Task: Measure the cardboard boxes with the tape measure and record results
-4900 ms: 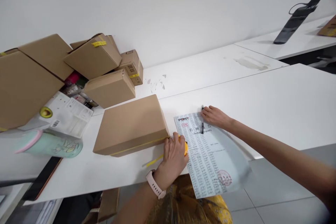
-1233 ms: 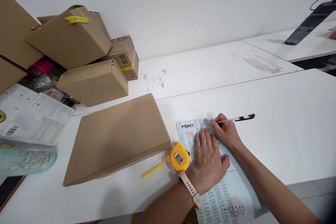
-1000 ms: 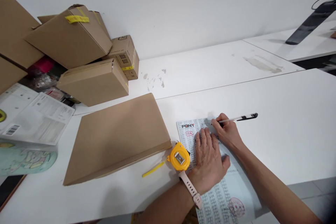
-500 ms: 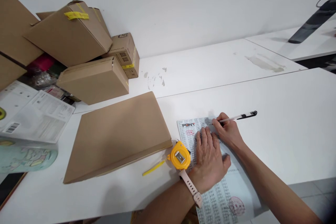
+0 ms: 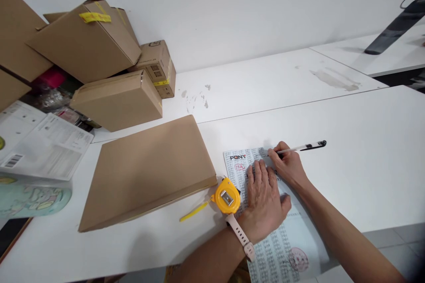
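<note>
Holding a pen [image 5: 297, 149] in the right hand [image 5: 288, 167], with the grip closed around its lower end, and pointing it at the top edge of a printed sheet [image 5: 295, 230] on the desk [image 5: 348, 177], tip contact too small to tell. Resting the left hand [image 5: 264, 190] on that same sheet, with the grip released and the fingers extended. Noting a yellow tape measure [image 5: 227, 196] just beside the left wrist, near the corner of a cardboard box [image 5: 149, 170].

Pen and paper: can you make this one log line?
left hand: flat on paper; right hand: holds pen; tape measure: beside box
</note>
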Demonstrator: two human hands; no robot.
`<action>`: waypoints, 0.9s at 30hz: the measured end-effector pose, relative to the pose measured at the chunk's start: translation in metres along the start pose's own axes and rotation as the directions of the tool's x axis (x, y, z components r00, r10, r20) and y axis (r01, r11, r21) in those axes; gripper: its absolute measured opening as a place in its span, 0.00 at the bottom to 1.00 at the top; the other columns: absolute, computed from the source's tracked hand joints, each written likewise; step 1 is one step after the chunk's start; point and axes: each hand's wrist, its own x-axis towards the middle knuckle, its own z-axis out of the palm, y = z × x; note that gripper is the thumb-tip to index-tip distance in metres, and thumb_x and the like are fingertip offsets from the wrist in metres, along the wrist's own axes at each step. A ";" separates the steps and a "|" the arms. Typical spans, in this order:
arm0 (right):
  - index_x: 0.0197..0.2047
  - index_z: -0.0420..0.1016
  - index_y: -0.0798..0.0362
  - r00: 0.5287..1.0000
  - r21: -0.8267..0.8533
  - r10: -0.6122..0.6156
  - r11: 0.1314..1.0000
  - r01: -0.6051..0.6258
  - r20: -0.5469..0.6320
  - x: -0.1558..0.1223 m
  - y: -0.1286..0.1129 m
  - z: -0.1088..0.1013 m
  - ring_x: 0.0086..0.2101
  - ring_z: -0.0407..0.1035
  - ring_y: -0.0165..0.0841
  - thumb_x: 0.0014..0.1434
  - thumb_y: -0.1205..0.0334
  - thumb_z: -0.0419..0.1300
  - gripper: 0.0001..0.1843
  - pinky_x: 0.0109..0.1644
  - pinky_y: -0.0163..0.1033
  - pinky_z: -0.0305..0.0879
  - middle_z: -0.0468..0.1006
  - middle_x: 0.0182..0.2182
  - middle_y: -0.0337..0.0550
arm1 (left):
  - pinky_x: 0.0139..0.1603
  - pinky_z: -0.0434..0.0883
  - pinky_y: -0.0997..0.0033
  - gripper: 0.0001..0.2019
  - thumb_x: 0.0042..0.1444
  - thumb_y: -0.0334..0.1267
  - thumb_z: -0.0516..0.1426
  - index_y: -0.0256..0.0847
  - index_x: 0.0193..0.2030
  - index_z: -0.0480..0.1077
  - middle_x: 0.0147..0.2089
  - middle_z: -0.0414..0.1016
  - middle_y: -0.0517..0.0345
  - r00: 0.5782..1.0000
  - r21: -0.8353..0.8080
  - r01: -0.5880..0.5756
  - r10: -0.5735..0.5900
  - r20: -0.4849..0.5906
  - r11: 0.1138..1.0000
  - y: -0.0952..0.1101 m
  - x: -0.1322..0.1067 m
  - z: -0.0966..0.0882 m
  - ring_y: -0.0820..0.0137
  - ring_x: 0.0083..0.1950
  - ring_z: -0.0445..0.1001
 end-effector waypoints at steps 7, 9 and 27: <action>0.26 0.60 0.47 0.999 -0.003 0.032 0.999 -0.032 -0.009 -0.001 0.000 -0.001 0.19 0.56 0.29 0.60 0.56 0.58 0.13 0.24 0.37 0.54 0.62 0.15 0.31 | 0.75 0.55 0.44 0.37 0.68 0.53 0.51 0.21 0.71 0.54 0.76 0.52 0.27 1.000 0.002 0.000 0.000 0.000 1.000 0.000 0.001 0.001 0.45 0.78 0.47; 0.26 0.60 0.47 1.000 -0.004 0.022 1.000 -0.022 -0.008 -0.001 0.001 -0.001 0.20 0.56 0.29 0.60 0.55 0.58 0.14 0.25 0.37 0.54 0.61 0.16 0.31 | 0.76 0.55 0.44 0.37 0.68 0.53 0.51 0.21 0.71 0.54 0.76 0.51 0.27 1.000 0.002 -0.002 0.002 -0.004 1.000 0.000 0.001 0.001 0.45 0.78 0.47; 0.26 0.60 0.46 0.999 -0.036 0.036 0.999 -0.036 -0.003 0.000 -0.003 -0.002 0.19 0.56 0.29 0.59 0.54 0.56 0.13 0.25 0.37 0.54 0.61 0.15 0.30 | 0.76 0.52 0.43 0.38 0.66 0.52 0.54 0.19 0.71 0.54 0.76 0.49 0.23 1.000 -0.064 0.007 -0.006 0.022 0.998 0.000 0.002 0.000 0.44 0.78 0.45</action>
